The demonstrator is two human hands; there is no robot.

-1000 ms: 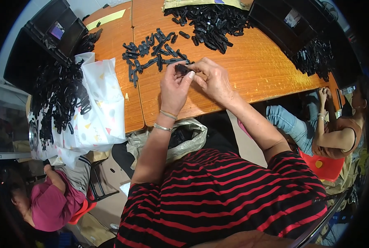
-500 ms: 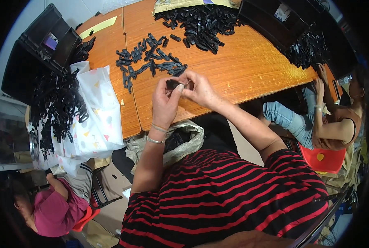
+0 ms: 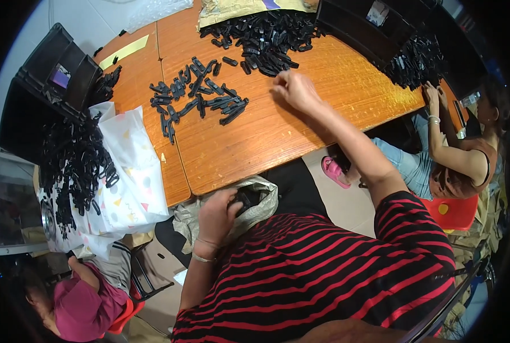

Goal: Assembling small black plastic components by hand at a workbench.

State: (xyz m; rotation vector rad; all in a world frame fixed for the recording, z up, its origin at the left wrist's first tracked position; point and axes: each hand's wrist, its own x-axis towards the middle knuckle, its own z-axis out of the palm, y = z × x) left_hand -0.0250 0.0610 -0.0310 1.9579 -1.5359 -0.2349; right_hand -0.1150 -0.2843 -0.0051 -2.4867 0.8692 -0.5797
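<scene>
My left hand is over the mouth of a pale woven sack at my lap, its fingers apart and nothing visible in them. Dark pieces show inside the sack, too shadowed to make out. Farther up, my right hand is above the wooden table, just short of a big heap of small black plastic pieces. Its fingers are loosely bent and somewhat blurred, with nothing seen between them. To the left lies a looser group of long, narrow black plastic pieces.
A black bin stands at the left, beside black parts on a white patterned sheet. Another black bin is at the far right. One person works at the right; another sits at the lower left.
My hands were together above the table, holding a small black piece. They have parted: the left came down to the sack, the right moved out toward the heap. The piece is out of sight.
</scene>
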